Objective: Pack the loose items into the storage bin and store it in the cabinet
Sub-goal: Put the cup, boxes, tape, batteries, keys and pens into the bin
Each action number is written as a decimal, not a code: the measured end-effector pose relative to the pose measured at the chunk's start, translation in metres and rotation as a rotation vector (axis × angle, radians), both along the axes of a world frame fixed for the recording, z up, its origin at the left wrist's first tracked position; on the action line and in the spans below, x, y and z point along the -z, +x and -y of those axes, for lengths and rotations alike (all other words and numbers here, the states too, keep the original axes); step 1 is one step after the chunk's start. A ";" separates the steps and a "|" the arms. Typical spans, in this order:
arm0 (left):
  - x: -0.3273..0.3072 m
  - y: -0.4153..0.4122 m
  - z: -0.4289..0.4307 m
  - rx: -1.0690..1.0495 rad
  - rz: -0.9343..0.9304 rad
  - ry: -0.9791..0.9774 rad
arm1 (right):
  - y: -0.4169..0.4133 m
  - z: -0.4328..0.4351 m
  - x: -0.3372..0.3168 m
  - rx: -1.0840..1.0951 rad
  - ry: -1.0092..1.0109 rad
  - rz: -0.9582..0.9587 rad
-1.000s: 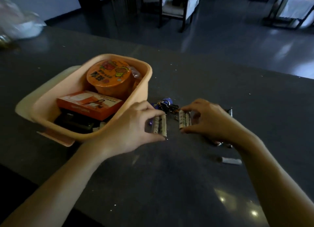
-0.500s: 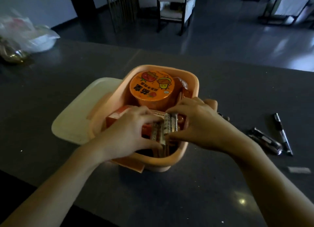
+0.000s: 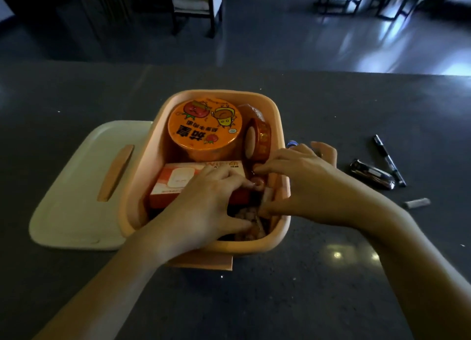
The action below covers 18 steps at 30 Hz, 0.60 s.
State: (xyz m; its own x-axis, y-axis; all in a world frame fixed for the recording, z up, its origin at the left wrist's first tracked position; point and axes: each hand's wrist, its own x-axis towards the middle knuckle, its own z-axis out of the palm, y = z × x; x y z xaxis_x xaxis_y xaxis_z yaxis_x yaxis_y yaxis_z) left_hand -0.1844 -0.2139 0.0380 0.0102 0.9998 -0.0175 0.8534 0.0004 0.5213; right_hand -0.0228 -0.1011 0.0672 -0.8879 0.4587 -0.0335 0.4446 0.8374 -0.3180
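A peach storage bin (image 3: pixel 279 125) is standing at the middle of a dark counter (image 3: pixel 305 288), and its near right corner is being reached into by both hands. The left hand (image 3: pixel 204 207) is being held over the near end of an orange box (image 3: pixel 175 183) lying in the bin, with its fingers curled down into the corner. The right hand (image 3: pixel 300 184) is being held over the bin's right wall, fingers and thumb curled likewise. Between the fingertips a few pale batteries (image 3: pixel 267 194) are showing, partly hidden and in shadow. Whether they are being gripped or have been let go by either hand cannot be told.

The far half of the bin is being filled by an upright orange noodle cup (image 3: pixel 204 128). A tape roll (image 3: pixel 260 141) is standing on edge just right of it, against the right wall.

A white lid (image 3: pixel 76 187) is lying flat on the counter, touching the bin's left side. Right of the bin, a shiny metal tool (image 3: pixel 372 178) and a black pen (image 3: pixel 387 158) are lying close together, and a short pale stick (image 3: pixel 416 202) is lying nearer. A small blue thing (image 3: pixel 292 143) is showing just beyond the right hand.
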 end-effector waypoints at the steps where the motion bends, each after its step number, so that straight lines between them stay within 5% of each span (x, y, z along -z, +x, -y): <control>1: -0.001 -0.001 0.000 -0.001 0.005 0.012 | 0.003 -0.001 -0.002 0.010 -0.017 -0.035; 18: -0.022 0.126 -0.076 0.147 0.104 0.244 | 0.148 -0.074 0.018 0.428 -0.031 -0.116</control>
State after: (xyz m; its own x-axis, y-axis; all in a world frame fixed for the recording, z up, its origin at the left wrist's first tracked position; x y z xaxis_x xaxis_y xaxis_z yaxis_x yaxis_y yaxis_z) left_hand -0.0589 -0.1384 0.0600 0.1439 0.9620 0.2320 0.7772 -0.2550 0.5753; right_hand 0.1256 -0.0271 0.0492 -0.6172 0.7860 0.0357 0.7088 0.5751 -0.4083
